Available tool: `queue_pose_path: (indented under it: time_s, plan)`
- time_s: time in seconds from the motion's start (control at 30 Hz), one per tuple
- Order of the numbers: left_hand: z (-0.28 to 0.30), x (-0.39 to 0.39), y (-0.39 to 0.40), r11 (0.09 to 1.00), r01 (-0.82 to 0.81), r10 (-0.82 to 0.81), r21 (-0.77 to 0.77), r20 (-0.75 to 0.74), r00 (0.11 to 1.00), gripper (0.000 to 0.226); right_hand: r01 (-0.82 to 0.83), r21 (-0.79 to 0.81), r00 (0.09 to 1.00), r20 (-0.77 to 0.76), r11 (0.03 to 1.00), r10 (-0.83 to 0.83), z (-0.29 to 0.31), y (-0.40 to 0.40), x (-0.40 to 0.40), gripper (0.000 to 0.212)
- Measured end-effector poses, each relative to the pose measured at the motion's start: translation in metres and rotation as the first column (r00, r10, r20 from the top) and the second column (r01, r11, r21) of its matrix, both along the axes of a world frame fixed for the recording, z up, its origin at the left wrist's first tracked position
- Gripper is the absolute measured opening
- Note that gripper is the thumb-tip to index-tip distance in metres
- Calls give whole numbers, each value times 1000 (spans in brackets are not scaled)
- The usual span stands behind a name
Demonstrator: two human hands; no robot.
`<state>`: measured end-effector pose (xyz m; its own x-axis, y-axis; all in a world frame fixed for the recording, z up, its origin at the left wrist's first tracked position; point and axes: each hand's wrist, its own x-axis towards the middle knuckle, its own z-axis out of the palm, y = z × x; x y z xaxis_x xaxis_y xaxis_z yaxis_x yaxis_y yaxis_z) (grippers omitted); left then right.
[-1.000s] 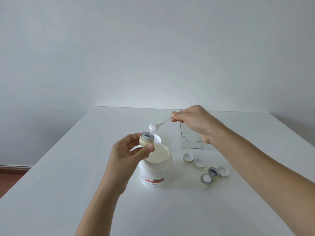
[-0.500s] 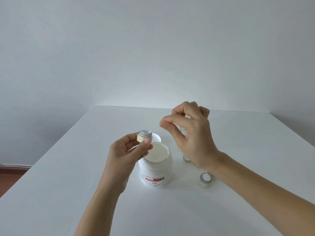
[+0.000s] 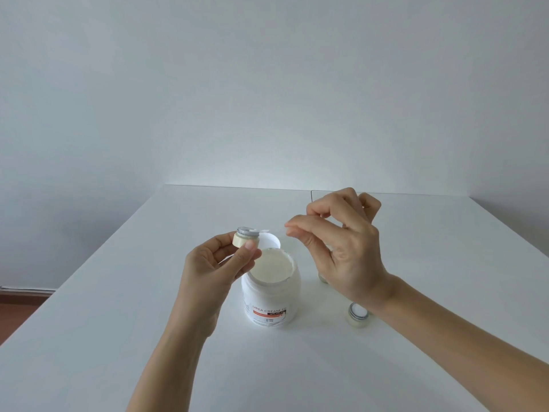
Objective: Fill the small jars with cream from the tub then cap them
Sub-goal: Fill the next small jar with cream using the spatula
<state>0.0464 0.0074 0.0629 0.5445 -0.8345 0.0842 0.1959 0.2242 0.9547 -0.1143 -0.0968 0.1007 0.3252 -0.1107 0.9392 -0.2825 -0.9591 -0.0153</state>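
The person's left hand is holding a small cream-coloured jar between thumb and fingers, lifted above the white table and just to the left of the open tub. The jar's grey threaded mouth is tilting slightly toward the right, and the bowl of a small white spatula is resting at that mouth with a dab of cream on it. The right hand is pinching the spatula's far end between thumb and forefinger, with the remaining fingers curling loosely above; the handle itself is thin and blurred, so most of it is hard to make out. The tub is standing upright on the table, nearly full of pale cream, its label reading "UREA CREAM". The tub's white lid is lying just behind it. Another small jar is sitting uncapped on the table to the right of the tub, partly under the right wrist, with white cream showing inside. A clear container is standing behind the right hand, mostly hidden.
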Motion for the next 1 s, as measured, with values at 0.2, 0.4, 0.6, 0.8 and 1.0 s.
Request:
queue_pose_path:
  time_s: [0.2,0.4,0.6,0.8,1.0]
  plan:
    - [-2,4,3,1000,-1,0,-19,-25,1000,43,-11,284,998,68,959,-8,2,-1,0,11]
    - [-6,10,7,998,34,-36,-44,-33,999,35,44,613,993,-114,789,34,-5,-8,5,10]
    - [-6,10,9,997,54,-57,-56,-54,997,42,281,484,868,-497,829,-4,-19,-7,24,15]
    - [-7,14,11,998,29,-35,-61,-98,995,38,360,502,781,-623,787,40,-21,-11,37,22]
    - [-9,15,11,999,23,-25,-42,-70,997,37,367,669,797,-584,646,152,-18,-13,37,29]
